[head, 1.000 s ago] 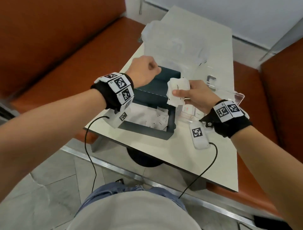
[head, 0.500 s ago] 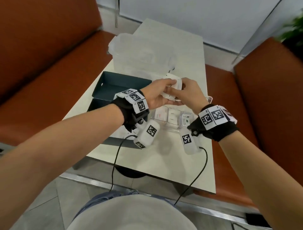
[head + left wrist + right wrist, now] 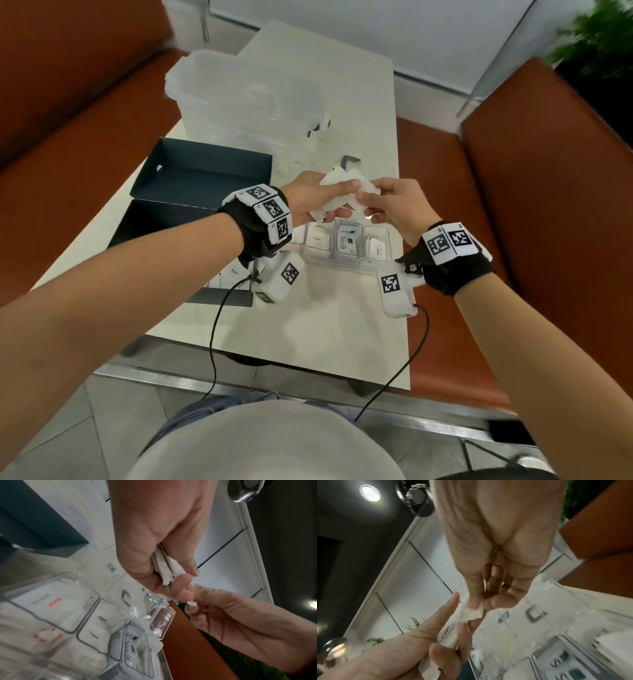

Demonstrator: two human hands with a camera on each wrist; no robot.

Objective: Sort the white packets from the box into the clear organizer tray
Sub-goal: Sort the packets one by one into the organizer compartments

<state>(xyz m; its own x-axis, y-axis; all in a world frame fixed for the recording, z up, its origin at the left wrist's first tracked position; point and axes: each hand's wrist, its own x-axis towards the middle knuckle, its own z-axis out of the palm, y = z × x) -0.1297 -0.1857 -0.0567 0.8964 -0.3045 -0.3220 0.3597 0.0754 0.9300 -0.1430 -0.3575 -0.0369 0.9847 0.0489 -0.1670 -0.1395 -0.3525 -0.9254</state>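
Both hands meet above the clear organizer tray (image 3: pixel 342 265) (image 3: pixel 159 616) (image 3: pixel 573 601). My left hand (image 3: pixel 318 202) (image 3: pixel 163 566) (image 3: pixel 452 632) grips a small stack of white packets (image 3: pixel 337 195) (image 3: pixel 167 568) (image 3: pixel 452 626). My right hand (image 3: pixel 380 205) (image 3: pixel 488 601) (image 3: pixel 193 604) pinches the end of one packet from that stack between thumb and fingers. The tray's compartments hold white Sugar packets (image 3: pixel 97 627) and Stevia packets (image 3: pixel 349 241). The dark open box (image 3: pixel 191 192) lies to the left, with a few packets (image 3: pixel 233 274) showing under my left wrist.
A frosted plastic bin (image 3: pixel 246 102) stands at the far side of the white table (image 3: pixel 325 325). Orange bench seats (image 3: pixel 445 205) flank the table on both sides. Black cables (image 3: pixel 215 329) hang from the wrist cameras over the table's near edge.
My left hand left the box and came right to join the right hand. The stack, earlier held by the right hand alone, is now gripped by the left while the right pinches one packet.
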